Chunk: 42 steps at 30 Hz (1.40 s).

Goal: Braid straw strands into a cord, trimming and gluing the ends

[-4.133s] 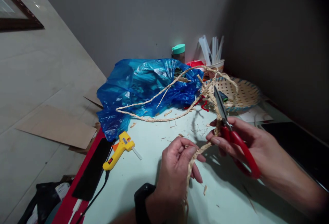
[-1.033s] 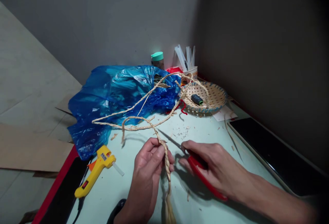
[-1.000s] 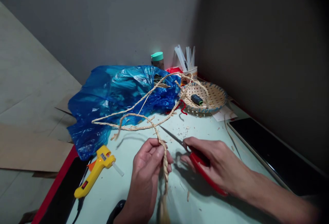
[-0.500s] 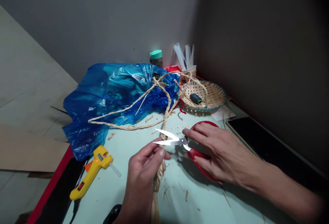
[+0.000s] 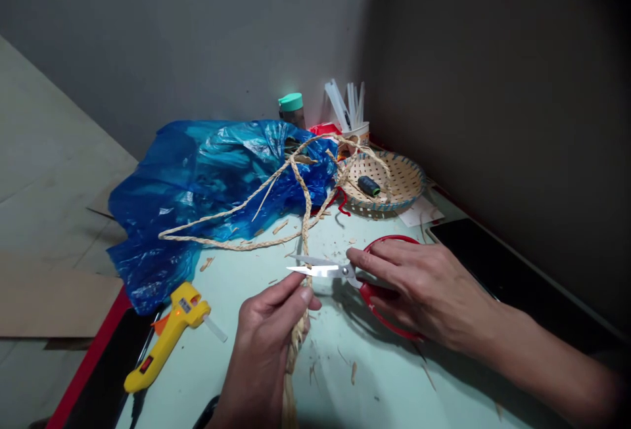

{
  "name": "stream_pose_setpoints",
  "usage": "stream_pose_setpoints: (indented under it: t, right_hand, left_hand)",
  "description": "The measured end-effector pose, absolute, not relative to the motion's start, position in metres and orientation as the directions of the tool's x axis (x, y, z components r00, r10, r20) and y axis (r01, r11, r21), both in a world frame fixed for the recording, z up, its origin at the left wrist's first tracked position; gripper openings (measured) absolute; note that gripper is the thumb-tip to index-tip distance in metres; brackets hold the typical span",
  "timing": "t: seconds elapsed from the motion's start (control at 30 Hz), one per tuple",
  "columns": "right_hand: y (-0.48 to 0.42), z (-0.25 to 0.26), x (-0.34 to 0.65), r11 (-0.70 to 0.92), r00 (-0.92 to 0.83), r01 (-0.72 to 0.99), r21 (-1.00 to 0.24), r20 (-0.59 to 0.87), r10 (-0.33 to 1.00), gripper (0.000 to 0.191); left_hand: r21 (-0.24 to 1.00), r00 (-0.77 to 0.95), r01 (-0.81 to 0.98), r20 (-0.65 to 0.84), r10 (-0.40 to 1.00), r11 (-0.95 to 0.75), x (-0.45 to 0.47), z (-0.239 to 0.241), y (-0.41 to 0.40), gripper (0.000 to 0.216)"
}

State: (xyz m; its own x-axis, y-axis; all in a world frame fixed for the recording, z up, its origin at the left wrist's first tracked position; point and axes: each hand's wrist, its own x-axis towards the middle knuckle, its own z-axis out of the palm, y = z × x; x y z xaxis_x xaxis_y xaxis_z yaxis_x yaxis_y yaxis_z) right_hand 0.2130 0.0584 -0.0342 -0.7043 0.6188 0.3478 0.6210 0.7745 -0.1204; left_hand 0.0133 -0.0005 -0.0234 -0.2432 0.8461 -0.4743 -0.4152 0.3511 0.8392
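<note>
My left hand (image 5: 276, 324) pinches a braided straw cord (image 5: 305, 219) between thumb and fingers. Below the hand, loose strands of the cord run down toward the bottom edge. A pair of red-handled scissors (image 5: 389, 297) is in my right hand (image 5: 428, 284), its fingers through the loops. The blades lie across the braid just above my left fingertips, only slightly apart. Farther up, the cord loops over a blue plastic bag (image 5: 197, 179) and reaches a woven basket (image 5: 409, 196) at the back.
A yellow glue gun (image 5: 167, 334) lies at left. A dark thread spool (image 5: 369, 186) sits in the basket. Behind are a green-lidded jar (image 5: 292, 110) and a cup (image 5: 357, 133) of glue sticks. A dark phone-like slab (image 5: 473, 251) lies at right. Straw scraps litter the table.
The scissor blades have drawn closer together across the braid, and my right fingers have closed on the handles. My left hand still holds the cord. The whole view has shifted slightly.
</note>
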Motion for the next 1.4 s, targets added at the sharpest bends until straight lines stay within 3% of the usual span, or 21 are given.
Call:
stream_pose_setpoints:
  t: [0.4,0.57,0.8,0.87,0.97,1.07,1.13,1.27,1.4]
  right_hand:
    - [0.059,-0.038,0.214,0.783,-0.722,0.622,-0.032,0.364,0.588,0.016]
    - [0.06,-0.038,0.213,0.775,-0.731,0.631,-0.043,0.303,0.612,0.014]
    - [0.056,-0.037,0.208,0.784,-0.749,0.617,-0.073,0.253,0.613,0.015]
    - [0.055,-0.037,0.208,0.781,-0.738,0.609,-0.14,0.262,0.622,0.015]
    - [0.057,-0.037,0.209,0.674,-0.587,0.594,-0.439,0.336,0.737,0.012]
    - [0.063,-0.036,0.207,0.378,-0.32,0.429,-0.821,0.253,0.913,0.014]
    - [0.065,-0.036,0.204,0.159,-0.269,0.214,-0.964,0.098,0.958,0.026]
    - [0.061,-0.037,0.192,-0.133,-0.349,-0.15,-0.98,-0.073,0.934,0.041]
    - [0.054,-0.04,0.186,-0.258,-0.393,-0.314,-0.914,-0.123,0.911,0.047]
  left_hand:
    - [0.808,-0.218,-0.451,-0.511,0.831,0.378,0.008,-0.031,-0.001,0.027]
    - [0.8,-0.18,-0.438,-0.525,0.832,0.41,0.004,-0.038,0.002,0.028]
    - [0.807,-0.092,-0.452,-0.465,0.88,0.379,0.001,-0.04,0.005,0.012]
    - [0.834,-0.099,-0.421,-0.433,0.896,0.356,0.0,-0.039,0.006,0.012]
    - [0.852,-0.125,-0.362,-0.447,0.886,0.379,0.002,-0.035,0.004,0.026]
    - [0.866,-0.144,-0.309,-0.452,0.88,0.394,0.007,-0.031,0.001,0.033]
    - [0.882,-0.132,-0.273,-0.429,0.894,0.383,0.011,-0.029,-0.002,0.031]
    - [0.92,-0.116,-0.177,-0.372,0.921,0.349,0.017,-0.03,-0.004,0.03]
    - [0.937,-0.1,-0.125,-0.34,0.935,0.328,0.022,-0.034,-0.004,0.027]
